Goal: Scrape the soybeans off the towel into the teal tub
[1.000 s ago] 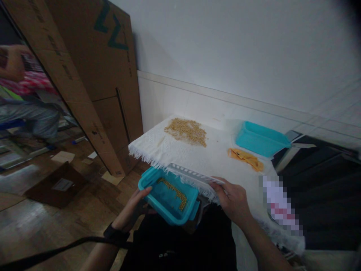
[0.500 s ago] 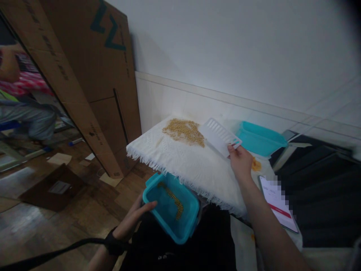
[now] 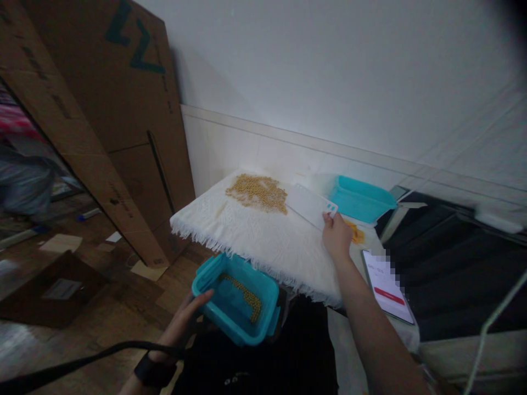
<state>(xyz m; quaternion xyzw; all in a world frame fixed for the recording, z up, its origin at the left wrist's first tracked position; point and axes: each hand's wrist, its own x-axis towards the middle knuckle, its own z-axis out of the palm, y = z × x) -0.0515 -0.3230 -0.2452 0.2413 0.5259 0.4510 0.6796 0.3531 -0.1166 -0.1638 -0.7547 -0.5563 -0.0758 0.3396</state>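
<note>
The left hand is gripping the tub below the table, thumb over the rim, other fingers hidden; a few beans are lying inside. Rightward, a bean pile is covering part of the table, and the scraper is sitting beside it, the right hand pinching its holed end. Gathering seems to be under way; the next move is probably calling for a low scraper edge.

The cloth is open in front; beans and scraper, seemingly touching, block behind.
</note>
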